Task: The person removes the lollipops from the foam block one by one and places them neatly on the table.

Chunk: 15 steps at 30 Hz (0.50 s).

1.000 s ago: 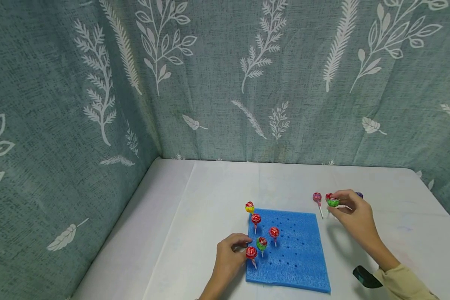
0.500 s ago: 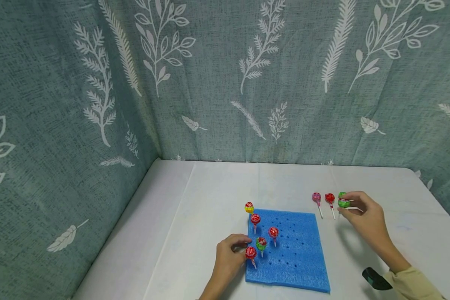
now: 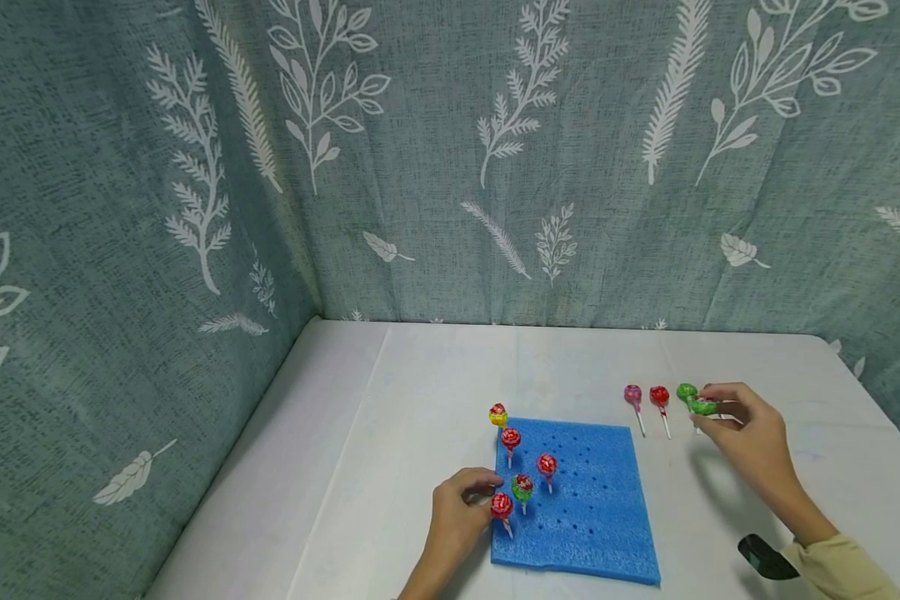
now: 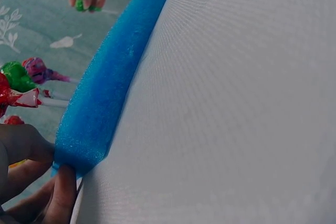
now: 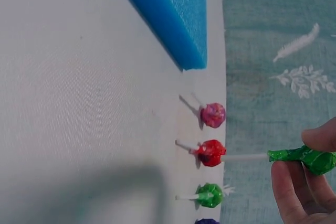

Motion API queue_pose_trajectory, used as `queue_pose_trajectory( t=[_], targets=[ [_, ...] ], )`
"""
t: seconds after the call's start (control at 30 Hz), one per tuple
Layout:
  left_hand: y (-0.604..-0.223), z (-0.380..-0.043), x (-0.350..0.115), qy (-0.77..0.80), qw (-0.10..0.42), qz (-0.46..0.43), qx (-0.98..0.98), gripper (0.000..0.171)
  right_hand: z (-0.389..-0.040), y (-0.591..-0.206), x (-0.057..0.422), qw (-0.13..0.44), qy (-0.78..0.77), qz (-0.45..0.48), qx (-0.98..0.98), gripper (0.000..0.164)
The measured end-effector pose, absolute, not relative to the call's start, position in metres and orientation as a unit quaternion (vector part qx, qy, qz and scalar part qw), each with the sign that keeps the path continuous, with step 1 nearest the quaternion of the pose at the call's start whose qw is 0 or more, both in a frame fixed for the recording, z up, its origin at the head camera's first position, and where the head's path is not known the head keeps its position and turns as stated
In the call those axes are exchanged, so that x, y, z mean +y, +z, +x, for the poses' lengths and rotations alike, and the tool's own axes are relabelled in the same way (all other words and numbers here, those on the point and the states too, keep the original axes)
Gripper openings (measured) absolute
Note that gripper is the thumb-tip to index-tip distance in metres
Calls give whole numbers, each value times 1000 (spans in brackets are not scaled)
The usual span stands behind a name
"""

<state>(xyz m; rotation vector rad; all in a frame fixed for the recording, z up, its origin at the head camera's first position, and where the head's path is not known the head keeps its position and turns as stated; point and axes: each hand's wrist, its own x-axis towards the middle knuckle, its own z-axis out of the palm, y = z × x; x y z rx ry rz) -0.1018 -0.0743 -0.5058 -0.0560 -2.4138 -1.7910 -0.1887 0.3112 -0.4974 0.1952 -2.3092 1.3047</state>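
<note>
In the head view my right hand (image 3: 753,429) is raised at the right, pinching a green-wrapped lollipop (image 3: 702,406) by its candy head. Its white stick points away from the fingers in the right wrist view. Beneath it on the table lies a row of lollipops: pink (image 5: 212,115), red (image 5: 211,153), green (image 5: 210,195) and purple (image 5: 208,221). My left hand (image 3: 456,517) grips the left edge of a blue foam board (image 3: 592,533), fingers bent against its side in the left wrist view. Several lollipops, among them a red-and-green one (image 3: 522,487), stand upright in the board's left part.
Rows of small holes cover the foam board. A yellow-and-red lollipop (image 3: 498,415) stands at its back left corner. The board lies on a white table (image 3: 390,400), with a green leaf-patterned curtain (image 3: 435,167) behind and at the left.
My right hand has moved to the right with the green lollipop, uncovering the red and green ones in the row. My left hand and the foam board have stayed in place.
</note>
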Motion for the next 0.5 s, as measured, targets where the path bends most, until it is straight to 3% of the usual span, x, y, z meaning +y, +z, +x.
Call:
queue_pose_trajectory(
  t=[0.23, 0.5],
  targets=[
    [-507, -103, -74, -597, 64, -21, -800, 28, -189, -499, 319, 247, 451, 61, -855, 30],
    [-487, -97, -73, -606, 56, -22, -793, 25, -166, -454, 300, 223, 457, 17, -861, 29]
  ],
)
